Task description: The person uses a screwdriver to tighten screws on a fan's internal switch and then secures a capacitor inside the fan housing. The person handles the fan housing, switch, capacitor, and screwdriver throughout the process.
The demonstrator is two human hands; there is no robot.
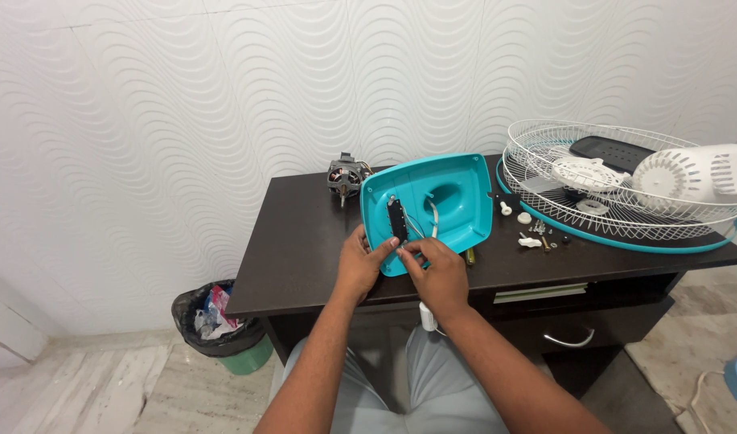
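Holding the tilted turquoise fan base (457, 197) at its lower edge, the left hand (358, 265) grips it while the right hand (441, 269) pinches wires just beside the upright black switch block (398, 219).

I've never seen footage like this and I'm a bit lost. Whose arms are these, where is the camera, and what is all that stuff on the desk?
There is no machine here: the camera sits on a person's head and looks down, so the arms are that person's own. The left hand steadies a turquoise plastic base, turned inner side up, on a dark desk. The right hand pinches at the white wires by a small black switch block inside the base. Behind stands a bare electric motor. To the right lie a white wire fan guard, a white motor cover and loose small screws and knobs. A bin stands on the floor.
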